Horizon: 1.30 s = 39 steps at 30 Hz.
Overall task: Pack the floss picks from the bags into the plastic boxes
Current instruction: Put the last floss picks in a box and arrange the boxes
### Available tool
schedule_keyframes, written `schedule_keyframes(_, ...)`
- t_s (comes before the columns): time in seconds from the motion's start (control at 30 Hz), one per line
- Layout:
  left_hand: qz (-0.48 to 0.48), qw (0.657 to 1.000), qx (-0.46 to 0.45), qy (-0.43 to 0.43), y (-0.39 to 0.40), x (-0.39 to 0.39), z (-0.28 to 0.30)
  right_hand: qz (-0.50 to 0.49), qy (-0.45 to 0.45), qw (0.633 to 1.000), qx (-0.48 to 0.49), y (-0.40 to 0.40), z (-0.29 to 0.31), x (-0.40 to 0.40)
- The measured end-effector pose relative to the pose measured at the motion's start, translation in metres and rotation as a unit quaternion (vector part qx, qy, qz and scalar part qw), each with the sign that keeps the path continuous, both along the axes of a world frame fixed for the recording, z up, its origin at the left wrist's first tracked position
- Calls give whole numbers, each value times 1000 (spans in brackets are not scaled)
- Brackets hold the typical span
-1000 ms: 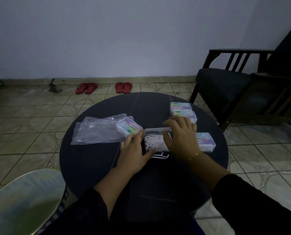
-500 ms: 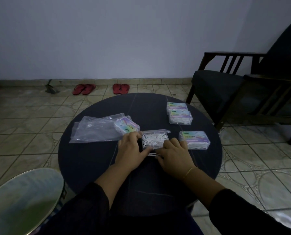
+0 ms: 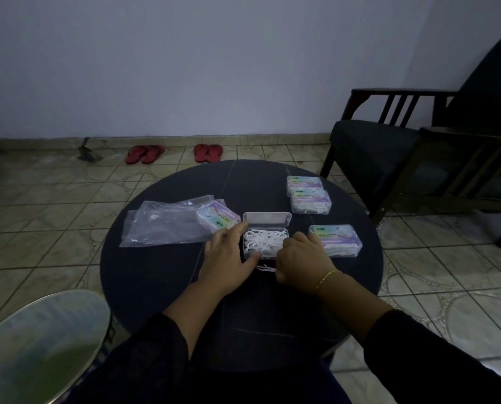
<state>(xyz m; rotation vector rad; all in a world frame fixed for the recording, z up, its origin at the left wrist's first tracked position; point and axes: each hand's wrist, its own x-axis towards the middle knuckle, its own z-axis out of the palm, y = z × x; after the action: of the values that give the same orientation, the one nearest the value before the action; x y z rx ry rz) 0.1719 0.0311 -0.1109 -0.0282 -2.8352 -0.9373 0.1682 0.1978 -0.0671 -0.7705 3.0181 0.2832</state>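
Note:
An open clear plastic box (image 3: 265, 242) full of white floss picks sits mid-table, its lid (image 3: 267, 221) folded back. My left hand (image 3: 229, 258) rests flat against the box's left side, thumb at its near corner. My right hand (image 3: 300, 262) curls at the box's near right corner, fingers down on a loose floss pick (image 3: 265, 269) on the table. Whether it grips the pick I cannot tell. Closed labelled boxes lie around: one (image 3: 218, 219) on the clear plastic bags (image 3: 167, 223) at left, one (image 3: 335, 239) at right, two (image 3: 309, 196) at the back.
The round dark table (image 3: 162, 275) stands on a tiled floor. A dark wooden armchair (image 3: 418, 158) is at the right. A round glossy surface (image 3: 36, 345) sits at lower left. Red slippers (image 3: 173, 153) lie by the wall.
My right hand came off the top of the open box and dropped to its near right corner, over the loose pick. The box's contents and lid are now uncovered. My left hand stayed.

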Motion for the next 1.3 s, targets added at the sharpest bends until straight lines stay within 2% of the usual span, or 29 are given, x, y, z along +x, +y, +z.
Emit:
schedule_keyframes(0.27,1,1000,9,-4,0,0,1,-12,-2,999,-36,9,14,-5)
schedule_keyframes(0.5,-4,1000,7,1,-1,1,0,-28,99,991,-90,-4,24,-20)
schedule_keyframes(0.77,-3,1000,13,-1,-2,0,-2,1,141,984,-111,-10,5,-31)
schedule_keyframes(0.87,-3,1000,12,7,-2,-1,-4,-10,180,970,-166,-3,-4,-26)
schedule_keyframes(1.03,-5,999,5,44,-3,-4,-10,-21,258,922,-287,9,-16,-18)
schedule_keyframes(1.2,4,997,14,71,-1,-3,-12,-10,274,924,-266,11,-29,-10)
schedule_keyframes(1.3,3,997,11,76,0,-2,-9,-4,284,916,-284,10,-35,-5)
